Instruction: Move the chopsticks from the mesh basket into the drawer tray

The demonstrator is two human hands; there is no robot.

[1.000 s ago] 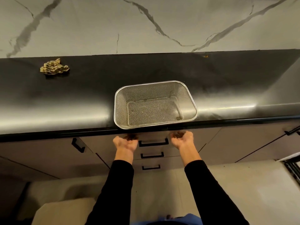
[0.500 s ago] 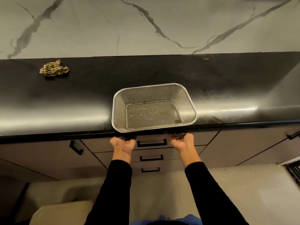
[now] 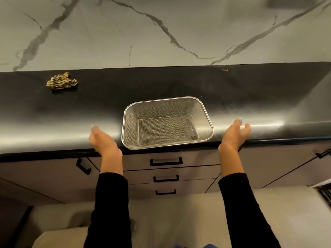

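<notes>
A steel mesh basket [image 3: 206, 115] sits at the front edge of the black counter [image 3: 161, 83], and I see no chopsticks in it. My left hand [image 3: 102, 140] hovers to the basket's left with fingers spread and holds nothing. My right hand [image 3: 234, 134] hovers to the basket's right, open and apart from the rim. Below the basket the top drawer [image 3: 166, 161] is shut, so the drawer tray is hidden.
A crumpled striped cloth [image 3: 61, 82] lies at the counter's back left. Two more drawers [image 3: 166, 179] stack under the top one, with cabinet doors on both sides. A marble wall [image 3: 161, 33] backs the counter.
Both hands left the top drawer front under the counter edge and rose to either side of the basket, spreading apart. The drawer is shut.
</notes>
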